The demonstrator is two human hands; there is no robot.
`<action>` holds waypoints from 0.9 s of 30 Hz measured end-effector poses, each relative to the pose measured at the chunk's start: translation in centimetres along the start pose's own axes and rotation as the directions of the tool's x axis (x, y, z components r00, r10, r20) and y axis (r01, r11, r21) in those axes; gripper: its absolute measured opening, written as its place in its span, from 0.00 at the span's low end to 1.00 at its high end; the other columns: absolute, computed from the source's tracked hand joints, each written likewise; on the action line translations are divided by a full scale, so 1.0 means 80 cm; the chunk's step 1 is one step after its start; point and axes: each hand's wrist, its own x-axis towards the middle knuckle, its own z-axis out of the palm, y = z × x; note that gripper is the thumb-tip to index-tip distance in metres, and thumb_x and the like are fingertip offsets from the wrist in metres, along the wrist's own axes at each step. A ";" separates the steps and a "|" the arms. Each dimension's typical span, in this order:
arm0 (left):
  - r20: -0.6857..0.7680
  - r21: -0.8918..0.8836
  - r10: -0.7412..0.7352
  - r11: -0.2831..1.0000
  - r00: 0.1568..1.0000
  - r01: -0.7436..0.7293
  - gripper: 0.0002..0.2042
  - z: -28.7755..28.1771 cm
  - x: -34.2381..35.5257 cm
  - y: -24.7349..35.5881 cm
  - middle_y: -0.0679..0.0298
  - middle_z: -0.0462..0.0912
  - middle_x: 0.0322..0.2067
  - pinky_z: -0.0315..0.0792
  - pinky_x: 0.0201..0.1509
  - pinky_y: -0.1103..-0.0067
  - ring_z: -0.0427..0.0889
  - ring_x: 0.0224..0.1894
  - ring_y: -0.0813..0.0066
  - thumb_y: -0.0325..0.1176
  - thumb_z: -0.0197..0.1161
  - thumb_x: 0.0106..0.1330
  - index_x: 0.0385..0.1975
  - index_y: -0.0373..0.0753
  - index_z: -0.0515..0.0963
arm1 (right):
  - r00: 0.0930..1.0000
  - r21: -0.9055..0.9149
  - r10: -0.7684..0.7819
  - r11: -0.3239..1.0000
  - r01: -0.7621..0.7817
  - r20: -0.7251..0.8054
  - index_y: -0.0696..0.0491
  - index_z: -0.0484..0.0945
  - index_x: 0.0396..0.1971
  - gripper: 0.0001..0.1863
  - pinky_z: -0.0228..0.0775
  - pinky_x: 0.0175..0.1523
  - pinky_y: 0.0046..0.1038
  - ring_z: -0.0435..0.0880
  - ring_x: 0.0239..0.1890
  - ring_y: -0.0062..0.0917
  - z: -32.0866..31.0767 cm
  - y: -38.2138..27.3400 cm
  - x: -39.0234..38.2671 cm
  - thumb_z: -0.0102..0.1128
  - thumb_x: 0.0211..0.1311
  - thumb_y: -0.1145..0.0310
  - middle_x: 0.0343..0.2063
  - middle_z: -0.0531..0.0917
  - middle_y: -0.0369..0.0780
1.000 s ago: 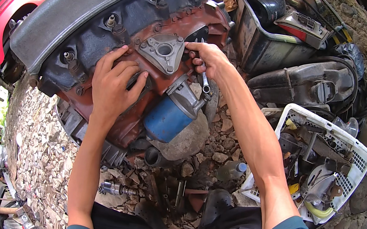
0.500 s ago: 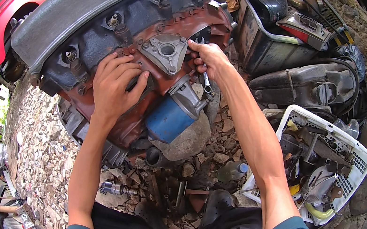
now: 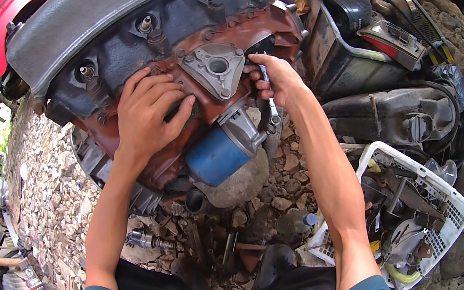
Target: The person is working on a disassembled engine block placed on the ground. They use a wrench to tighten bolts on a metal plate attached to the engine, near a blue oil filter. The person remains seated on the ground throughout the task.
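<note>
A red-brown and dark engine block (image 3: 240, 29) fills the upper middle. My left hand (image 3: 151, 106) lies on it, fingers stretched out, beside a dark round opening partly hidden by the thumb. My right hand (image 3: 280, 83) closes around a chrome wrench (image 3: 273, 110), whose ring end points down toward me; its upper end is partly hidden by the fingers, near the block's dark recess. Between the hands sits a triangular grey metal flange (image 3: 212, 70) with a round hole and bolts at its corners. Below it hangs a blue oil filter (image 3: 218, 156) on a metal housing.
A white plastic basket (image 3: 367, 156) of metal parts stands at the right. Behind it lie a black oil pan-like part (image 3: 390, 111) and a dark bin (image 3: 349, 60). Loose stones (image 3: 54, 190) cover the ground. A plastic bottle (image 3: 294, 222) lies near my knees.
My right hand has shifted slightly right, and the wrench's ring end has swung outward, away from the filter housing. The left hand stays in place on the block. The view has shifted a little.
</note>
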 end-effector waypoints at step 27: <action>0.194 0.023 -0.107 0.994 0.975 0.104 0.08 -0.008 0.007 0.000 0.65 0.87 0.35 0.68 0.63 0.58 0.84 0.45 0.64 0.33 0.73 0.53 0.29 0.38 0.83 | 0.998 -0.047 -0.021 0.999 0.024 0.059 0.52 0.79 0.29 0.10 0.48 0.16 0.14 0.64 0.17 0.07 -0.009 -0.005 0.007 0.70 0.63 0.65 0.21 0.73 0.27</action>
